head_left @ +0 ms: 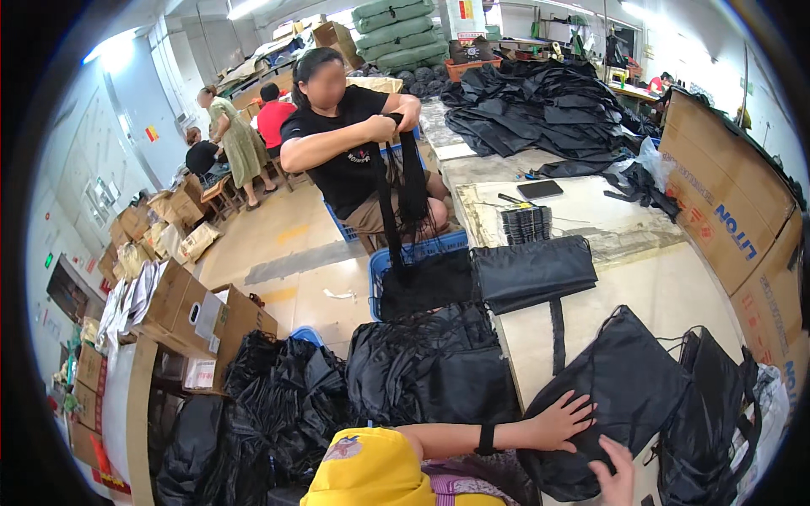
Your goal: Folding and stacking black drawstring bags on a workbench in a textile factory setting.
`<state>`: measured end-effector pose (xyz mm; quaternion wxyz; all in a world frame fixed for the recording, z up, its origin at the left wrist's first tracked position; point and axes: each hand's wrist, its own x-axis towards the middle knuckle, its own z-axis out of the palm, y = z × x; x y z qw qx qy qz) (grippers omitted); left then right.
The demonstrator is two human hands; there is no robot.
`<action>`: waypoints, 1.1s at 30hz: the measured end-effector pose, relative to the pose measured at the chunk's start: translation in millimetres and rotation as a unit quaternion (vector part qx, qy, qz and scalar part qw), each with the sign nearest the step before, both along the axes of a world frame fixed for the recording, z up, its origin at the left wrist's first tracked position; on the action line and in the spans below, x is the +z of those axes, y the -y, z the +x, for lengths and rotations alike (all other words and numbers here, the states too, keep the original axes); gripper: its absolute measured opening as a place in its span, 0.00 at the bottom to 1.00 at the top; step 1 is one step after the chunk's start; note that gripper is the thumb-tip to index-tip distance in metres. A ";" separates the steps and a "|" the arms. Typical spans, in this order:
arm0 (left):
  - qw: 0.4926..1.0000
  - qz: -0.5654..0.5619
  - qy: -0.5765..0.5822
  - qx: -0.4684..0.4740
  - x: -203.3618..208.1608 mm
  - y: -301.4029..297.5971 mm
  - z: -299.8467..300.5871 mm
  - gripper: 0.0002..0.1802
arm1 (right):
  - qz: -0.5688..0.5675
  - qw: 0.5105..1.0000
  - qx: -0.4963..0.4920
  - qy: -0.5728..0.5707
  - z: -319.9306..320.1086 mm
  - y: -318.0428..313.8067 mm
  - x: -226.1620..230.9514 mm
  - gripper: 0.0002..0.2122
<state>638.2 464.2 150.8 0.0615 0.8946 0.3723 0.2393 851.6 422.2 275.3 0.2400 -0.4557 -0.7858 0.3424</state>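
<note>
A black fabric bag (620, 371) with thin cords at its corners lies spread on the table at the lower right. My left hand (561, 422) rests flat on its near left part, fingers spread, a black band around the wrist. Close to the bag's near edge is my right hand (614, 472), its fingers apart and nothing in them; whether it touches the cloth I cannot tell. To the right, more black bags (709, 413) with straps lie bunched up. A folded black bag (536, 274) sits farther up the table, with a narrow black strip (558, 337) below it.
Heaps of black bags (430, 363) stand left of the table edge. Across from me a seated person (337, 152) holds black strips over a blue crate (380, 270). A phone (540, 189), bundled black pieces (526, 226) and a black fabric pile (540, 110) lie beyond. Cardboard (726, 185) walls the right side.
</note>
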 end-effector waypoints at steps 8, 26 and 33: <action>0.988 -0.043 0.085 0.122 28.8 -10.8 -17.8 0.49 | 0.163 0.948 -0.211 0.173 9.5 16.2 -69.9 0.25; 0.978 -0.145 -0.124 -0.086 29.5 -27.5 -11.4 0.42 | 0.189 0.919 -0.291 0.186 17.9 -20.2 -91.2 0.26; 0.981 -0.139 -0.107 -0.081 26.8 -23.7 -26.0 0.43 | 0.119 0.906 -0.404 0.052 27.8 -67.8 -98.2 0.18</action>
